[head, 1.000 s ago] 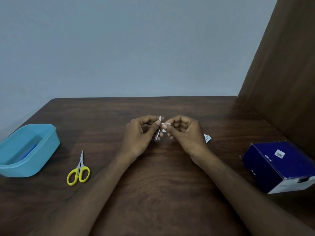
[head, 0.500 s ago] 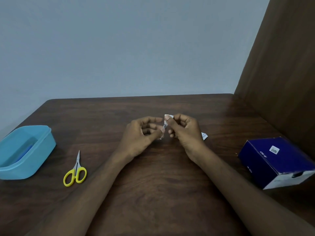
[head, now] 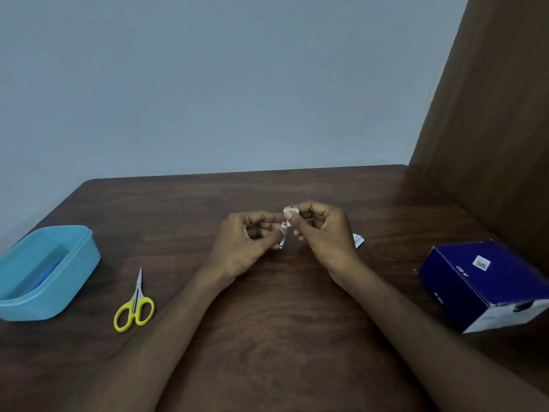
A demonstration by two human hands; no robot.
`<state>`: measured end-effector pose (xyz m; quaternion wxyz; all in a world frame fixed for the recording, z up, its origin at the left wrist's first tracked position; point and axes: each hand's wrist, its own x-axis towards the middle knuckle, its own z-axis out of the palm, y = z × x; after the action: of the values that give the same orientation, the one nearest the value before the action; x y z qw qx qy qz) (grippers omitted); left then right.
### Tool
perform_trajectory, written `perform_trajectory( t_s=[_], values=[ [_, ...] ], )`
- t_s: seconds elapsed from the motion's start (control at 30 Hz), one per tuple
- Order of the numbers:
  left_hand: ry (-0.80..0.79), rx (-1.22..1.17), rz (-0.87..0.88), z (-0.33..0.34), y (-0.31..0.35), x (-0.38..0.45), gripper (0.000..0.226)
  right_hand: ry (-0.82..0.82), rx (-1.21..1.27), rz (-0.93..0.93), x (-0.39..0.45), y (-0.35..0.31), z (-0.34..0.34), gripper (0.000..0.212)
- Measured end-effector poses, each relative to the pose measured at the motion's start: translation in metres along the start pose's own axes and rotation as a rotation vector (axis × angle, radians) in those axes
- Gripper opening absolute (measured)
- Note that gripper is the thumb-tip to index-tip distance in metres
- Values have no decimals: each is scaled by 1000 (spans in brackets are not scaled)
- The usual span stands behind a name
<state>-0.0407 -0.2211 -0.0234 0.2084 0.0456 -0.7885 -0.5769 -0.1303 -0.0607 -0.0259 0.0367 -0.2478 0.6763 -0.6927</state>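
Note:
Over the middle of the dark wooden table (head: 267, 337) my two hands meet. My left hand (head: 246, 243) pinches a small silvery metal piece (head: 282, 237) between thumb and fingers; it hangs tilted below the fingertips. My right hand (head: 323, 233) pinches a small white piece (head: 289, 210) at the top of that metal piece, fingers curled. What the two small pieces are is too small to tell. A white scrap of paper (head: 359, 240) lies on the table just behind my right wrist.
A light blue plastic tub (head: 44, 275) stands at the left edge, with small yellow-handled scissors (head: 134, 307) lying beside it. A dark blue cardboard box (head: 487, 283) sits at the right. A brown wooden panel (head: 490, 114) rises along the right side; a grey wall stands behind.
The white piece in my right hand has moved from beside the metal piece to above it. The metal piece now hangs lower from my left fingers. Both hands stay in the same spot.

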Motion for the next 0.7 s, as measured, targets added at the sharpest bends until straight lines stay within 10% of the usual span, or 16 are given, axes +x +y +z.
perform_trajectory(
  t_s=[0.3,0.7],
  values=[
    [-52,18,15,0,-1,1,11,43,44,-24,-1,-5,2,20],
    [266,146,150,3,5,-3,17,172,371,-18,2,-17,-5,7]
  ],
)
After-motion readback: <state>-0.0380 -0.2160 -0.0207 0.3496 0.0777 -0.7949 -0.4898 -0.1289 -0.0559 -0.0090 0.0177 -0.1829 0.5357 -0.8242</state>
